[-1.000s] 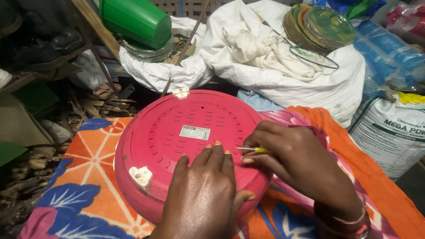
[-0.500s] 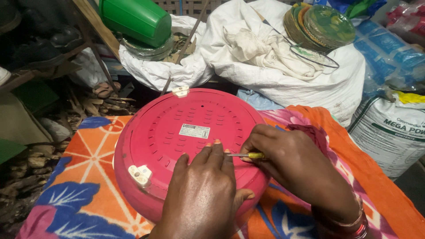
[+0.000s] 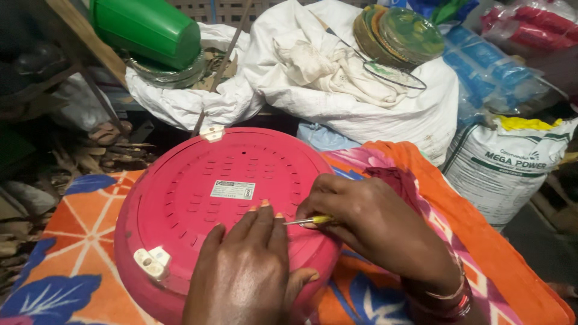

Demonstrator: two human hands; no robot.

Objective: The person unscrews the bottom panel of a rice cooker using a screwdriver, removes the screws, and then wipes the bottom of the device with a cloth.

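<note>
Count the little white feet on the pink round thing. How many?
2. One white foot sits at the far rim of the pink appliance base, one white foot at the near-left rim. The hands may hide others.

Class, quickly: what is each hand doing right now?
Left hand: open, flat on the pink round appliance base.
Right hand: closed on a small yellow-handled screwdriver, tip at the base.

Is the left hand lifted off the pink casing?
No, the left hand lies flat on the pink casing while the right hand holds a screwdriver.
</note>
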